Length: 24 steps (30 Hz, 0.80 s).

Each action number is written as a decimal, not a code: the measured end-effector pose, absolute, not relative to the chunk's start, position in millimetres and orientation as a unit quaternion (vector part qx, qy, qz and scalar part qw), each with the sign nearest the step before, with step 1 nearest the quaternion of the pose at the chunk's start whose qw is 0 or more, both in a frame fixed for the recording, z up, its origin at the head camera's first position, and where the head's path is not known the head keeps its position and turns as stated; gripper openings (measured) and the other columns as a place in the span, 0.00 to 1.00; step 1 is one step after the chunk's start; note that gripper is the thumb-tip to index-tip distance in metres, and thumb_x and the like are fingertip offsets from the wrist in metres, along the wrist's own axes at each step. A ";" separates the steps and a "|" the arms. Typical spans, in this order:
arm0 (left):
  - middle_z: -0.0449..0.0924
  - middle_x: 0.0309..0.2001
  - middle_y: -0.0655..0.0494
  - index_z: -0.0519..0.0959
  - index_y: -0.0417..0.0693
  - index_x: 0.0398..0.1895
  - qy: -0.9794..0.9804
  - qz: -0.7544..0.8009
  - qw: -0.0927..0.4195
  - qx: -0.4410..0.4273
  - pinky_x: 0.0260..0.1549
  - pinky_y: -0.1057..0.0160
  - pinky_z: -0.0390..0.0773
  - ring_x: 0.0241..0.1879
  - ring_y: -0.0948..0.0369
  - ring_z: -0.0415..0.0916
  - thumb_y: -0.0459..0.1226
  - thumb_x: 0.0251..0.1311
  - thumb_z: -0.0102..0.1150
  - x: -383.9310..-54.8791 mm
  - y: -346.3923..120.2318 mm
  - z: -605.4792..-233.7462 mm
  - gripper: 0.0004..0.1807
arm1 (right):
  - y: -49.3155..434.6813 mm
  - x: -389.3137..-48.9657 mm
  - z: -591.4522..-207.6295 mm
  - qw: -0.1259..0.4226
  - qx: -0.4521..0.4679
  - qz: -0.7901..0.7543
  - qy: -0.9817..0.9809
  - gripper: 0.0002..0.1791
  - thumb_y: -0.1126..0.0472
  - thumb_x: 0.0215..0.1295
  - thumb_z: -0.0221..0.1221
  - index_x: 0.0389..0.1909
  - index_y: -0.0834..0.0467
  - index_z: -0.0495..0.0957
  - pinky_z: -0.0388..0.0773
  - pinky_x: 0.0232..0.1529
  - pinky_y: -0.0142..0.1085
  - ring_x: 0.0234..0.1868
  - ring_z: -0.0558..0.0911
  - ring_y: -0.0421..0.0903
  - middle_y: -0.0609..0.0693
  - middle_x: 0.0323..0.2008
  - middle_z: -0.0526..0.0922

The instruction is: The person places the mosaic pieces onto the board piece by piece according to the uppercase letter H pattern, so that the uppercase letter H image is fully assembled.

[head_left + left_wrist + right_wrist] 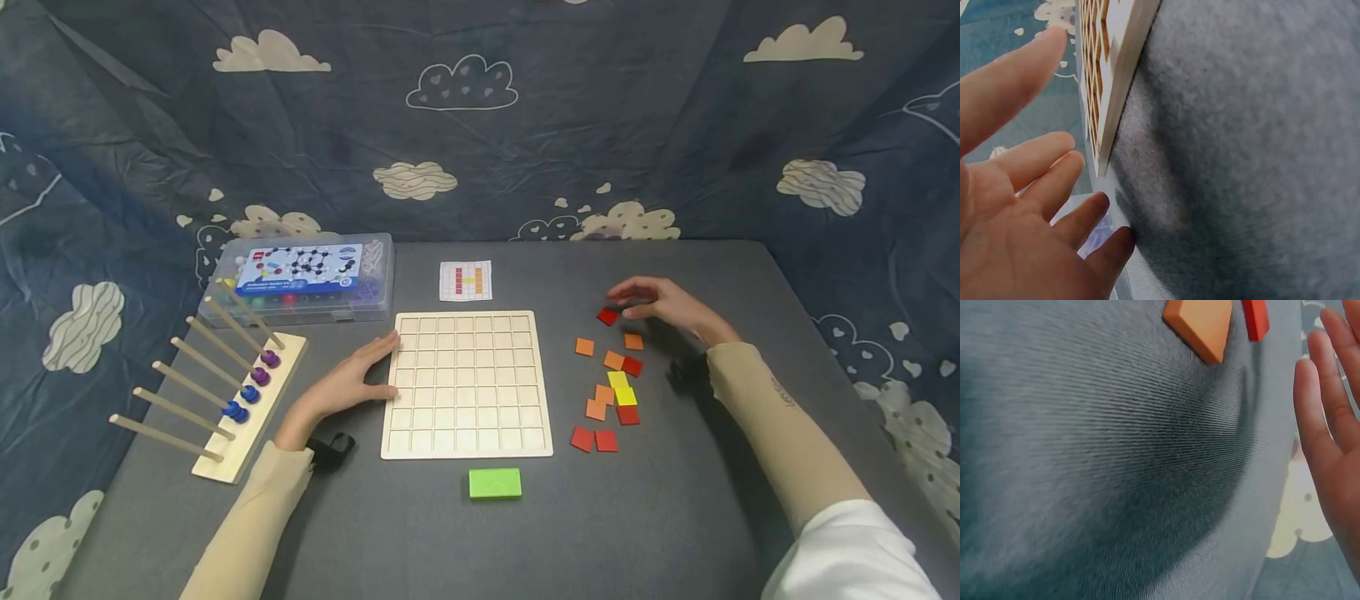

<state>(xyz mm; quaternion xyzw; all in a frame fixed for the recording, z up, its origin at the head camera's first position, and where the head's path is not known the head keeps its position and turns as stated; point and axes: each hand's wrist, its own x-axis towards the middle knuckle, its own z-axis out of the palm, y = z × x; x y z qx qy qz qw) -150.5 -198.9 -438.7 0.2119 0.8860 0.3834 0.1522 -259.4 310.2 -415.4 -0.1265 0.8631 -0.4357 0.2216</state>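
White sleeve (847, 554) is nearest the lens, out around 4 o'clock if you treat the pale gridded board (467, 385) as the clock's centre. That board lies flat on the grey table (420, 546). Left hand (341, 385) sits at 9 o'clock, thumb and fingers spread wide by the board's edge, gripping nothing; honestly can't tell if it's touching. Right hand (675, 308) is up past 2, fingers loose with a gap to the thumb, just beside a red tile (607, 317). Contact there? Can't tell either. More loose tiles (625, 397) in red, orange and yellow are scattered around 3, a few touching. Green block (495, 482) is near 6, little pattern card (475, 293) at 12, clear plastic case (378, 283) at 10, and a peg rack (288, 354) with blue and purple beads around 9.
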 end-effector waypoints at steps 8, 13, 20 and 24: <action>0.42 0.74 0.39 0.50 0.34 0.73 0.883 0.372 0.171 0.229 0.63 0.34 0.40 0.71 0.39 0.33 0.38 0.56 0.66 -151.3 -200.0 -443.1 0.47 | 302.9 -275.0 -426.1 0.235 -0.119 -0.425 0.866 0.22 0.74 0.62 0.56 0.58 0.67 0.72 0.73 0.54 0.43 0.55 0.73 0.57 0.64 0.58 0.73; 0.41 0.74 0.40 0.50 0.36 0.74 0.885 0.367 0.175 0.229 0.62 0.32 0.39 0.72 0.39 0.31 0.37 0.56 0.66 -150.7 -199.7 -445.5 0.47 | 298.7 -277.1 -430.4 0.233 -0.115 -0.414 0.873 0.20 0.77 0.61 0.55 0.55 0.69 0.73 0.76 0.48 0.39 0.53 0.73 0.58 0.65 0.55 0.74; 0.40 0.75 0.40 0.49 0.37 0.74 0.886 0.364 0.180 0.224 0.61 0.31 0.38 0.72 0.39 0.30 0.38 0.57 0.66 -150.0 -199.9 -444.7 0.47 | 292.1 -276.1 -433.5 0.214 -0.115 -0.387 0.889 0.17 0.77 0.59 0.56 0.50 0.69 0.76 0.74 0.43 0.35 0.46 0.73 0.55 0.63 0.48 0.77; 0.40 0.75 0.41 0.49 0.37 0.74 0.884 0.368 0.184 0.221 0.61 0.31 0.38 0.72 0.40 0.30 0.37 0.57 0.65 -150.1 -199.0 -444.9 0.47 | 291.2 -276.3 -434.7 0.205 -0.111 -0.385 0.893 0.14 0.78 0.57 0.57 0.46 0.70 0.76 0.74 0.38 0.34 0.40 0.72 0.54 0.61 0.42 0.77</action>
